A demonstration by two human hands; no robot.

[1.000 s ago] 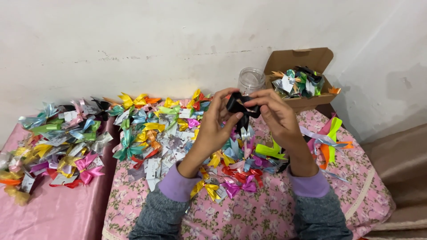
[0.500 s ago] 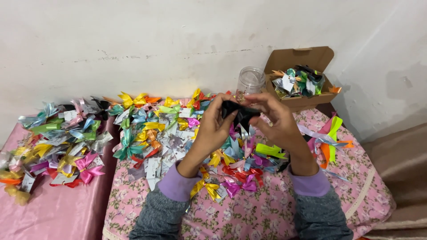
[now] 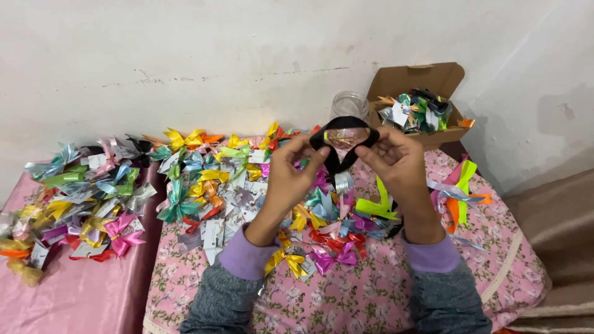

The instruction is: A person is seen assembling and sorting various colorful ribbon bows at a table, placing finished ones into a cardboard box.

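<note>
Both hands are raised above a table, holding one black ribbon (image 3: 344,127) that forms a wide loop between them, its tails crossing below. My left hand (image 3: 292,172) pinches the loop's left end with thumb and forefinger. My right hand (image 3: 396,164) pinches the right end. Under the hands lies a heap of finished ribbon bows (image 3: 322,216) in many colours, some with small paper cards.
A pink floral cloth (image 3: 371,297) covers the table. A second pile of bows (image 3: 74,198) lies on a pink surface at left. An open cardboard box (image 3: 421,83) of bows and a clear glass jar (image 3: 349,104) stand at the back by the white wall.
The black ribbon was bunched tight between my fingers; now both hands have drawn apart and spread it into a wide open loop.
</note>
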